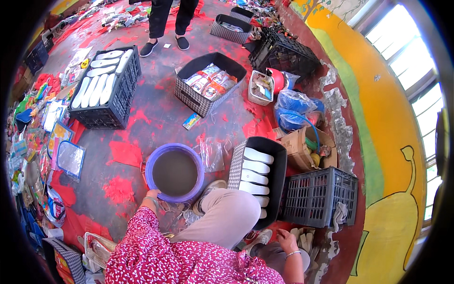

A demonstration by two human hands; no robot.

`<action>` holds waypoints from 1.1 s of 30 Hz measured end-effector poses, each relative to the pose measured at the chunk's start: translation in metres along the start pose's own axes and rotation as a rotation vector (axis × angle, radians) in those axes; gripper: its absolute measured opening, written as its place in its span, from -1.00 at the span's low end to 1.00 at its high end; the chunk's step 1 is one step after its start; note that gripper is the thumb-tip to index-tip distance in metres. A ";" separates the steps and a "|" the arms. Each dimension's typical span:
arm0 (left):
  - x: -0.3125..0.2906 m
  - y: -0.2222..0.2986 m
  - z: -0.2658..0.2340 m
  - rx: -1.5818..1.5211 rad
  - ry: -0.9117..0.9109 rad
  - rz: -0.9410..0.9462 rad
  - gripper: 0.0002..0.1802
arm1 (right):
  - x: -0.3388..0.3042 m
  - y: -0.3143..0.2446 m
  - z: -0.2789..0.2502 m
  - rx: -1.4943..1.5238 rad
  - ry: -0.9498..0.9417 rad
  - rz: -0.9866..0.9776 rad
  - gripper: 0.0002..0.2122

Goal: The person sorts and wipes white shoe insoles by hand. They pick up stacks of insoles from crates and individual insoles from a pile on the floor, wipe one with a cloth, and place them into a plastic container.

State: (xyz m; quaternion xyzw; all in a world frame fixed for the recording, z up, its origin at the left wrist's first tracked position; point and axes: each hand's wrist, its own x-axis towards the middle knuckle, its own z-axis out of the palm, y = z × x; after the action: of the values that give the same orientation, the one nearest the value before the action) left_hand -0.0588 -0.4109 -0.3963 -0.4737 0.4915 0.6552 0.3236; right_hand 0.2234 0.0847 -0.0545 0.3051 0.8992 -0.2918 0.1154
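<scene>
A round purple basin point(148, 176) full of murky grey-brown water stands on the floor in front of me. My left hand point(152, 194) is at its near left rim, with the fingertips closed over the edge. To the right, my right hand point(287, 241) hangs above my other knee, its fingers loosely bent and apart, holding nothing. Pale, sole-shaped pieces point(305, 238) lie beside that hand. Between my knee and the grey crate, a black checked bin point(275, 189) holds a row of white, sole-shaped pieces point(256, 166).
A dark crate point(106, 116) at left carries more white pieces. Ahead stands a checked bin point(189, 97) of orange-white packets. Grey crate point(307, 199), cardboard box point(295, 149) and blue bags point(293, 106) line the right wall. Another person's legs point(163, 19) stand far off. Clutter point(38, 165) covers the left.
</scene>
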 end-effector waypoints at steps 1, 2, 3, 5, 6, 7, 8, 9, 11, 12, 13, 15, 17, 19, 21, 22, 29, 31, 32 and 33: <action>-0.004 0.009 0.000 0.046 -0.010 0.015 -0.69 | -0.002 -0.004 -0.002 -0.009 0.000 0.004 -0.71; 0.014 0.017 -0.010 0.097 -0.008 0.015 -0.69 | -0.001 -0.006 -0.002 -0.015 -0.008 0.005 -0.72; 0.025 0.023 -0.024 0.178 0.034 0.021 -0.70 | 0.000 -0.007 -0.001 -0.022 -0.017 0.006 -0.72; 0.024 0.044 -0.029 0.338 0.098 0.030 -0.70 | 0.002 -0.004 -0.001 -0.018 -0.016 0.011 -0.72; 0.038 0.049 -0.037 0.318 0.114 0.026 -0.68 | 0.003 -0.001 0.001 0.002 -0.020 0.008 -0.72; 0.034 0.054 -0.032 0.350 0.120 0.034 -0.67 | 0.004 0.001 0.003 0.016 -0.019 0.010 -0.72; 0.017 0.064 -0.021 0.388 0.120 0.038 -0.65 | 0.003 0.005 0.004 0.017 -0.015 0.023 -0.72; -0.001 0.071 -0.013 0.425 0.128 0.044 -0.64 | 0.003 0.010 0.005 0.021 -0.017 0.032 -0.72; -0.022 0.077 -0.009 0.401 0.180 0.059 -0.62 | 0.006 0.013 0.008 0.009 -0.018 0.025 -0.72; -0.027 0.080 -0.007 0.388 0.205 0.067 -0.60 | 0.005 0.012 0.007 -0.013 -0.012 0.013 -0.72; -0.031 0.085 -0.008 0.387 0.232 0.054 -0.59 | 0.006 0.009 0.007 -0.034 -0.008 0.001 -0.72; -0.036 0.095 -0.008 0.384 0.283 0.028 -0.55 | 0.007 0.000 0.004 -0.036 -0.030 0.015 -0.72; -0.050 0.099 -0.008 0.338 0.194 0.086 -0.51 | 0.004 -0.010 0.001 -0.065 -0.031 0.004 -0.72; -0.050 0.099 -0.010 0.285 0.166 0.115 -0.47 | 0.002 -0.017 -0.001 -0.117 -0.008 -0.042 -0.72; -0.036 0.089 -0.016 0.222 0.199 0.108 -0.44 | 0.005 -0.018 -0.002 -0.065 0.003 -0.052 -0.72; -0.042 0.087 -0.013 0.206 0.215 0.126 -0.43 | 0.002 -0.017 -0.002 -0.038 0.012 -0.050 -0.72; -0.065 0.061 -0.011 0.333 0.538 0.404 -0.27 | -0.006 -0.018 0.001 -0.066 0.020 -0.133 -0.73; -0.109 0.058 0.004 0.448 0.781 0.485 -0.27 | -0.013 -0.010 0.005 -0.108 -0.003 -0.154 -0.70; -0.106 0.051 -0.004 0.505 0.786 0.568 -0.32 | -0.015 -0.009 0.005 -0.144 -0.010 -0.175 -0.70; -0.115 0.044 -0.006 0.568 0.820 0.627 -0.33 | -0.019 -0.008 0.005 -0.181 -0.016 -0.194 -0.70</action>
State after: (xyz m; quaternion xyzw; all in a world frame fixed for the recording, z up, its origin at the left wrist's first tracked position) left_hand -0.0565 -0.4252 -0.2737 -0.4152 0.8494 0.3256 0.0119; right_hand 0.2333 0.0670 -0.0476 0.2024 0.9462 -0.2216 0.1210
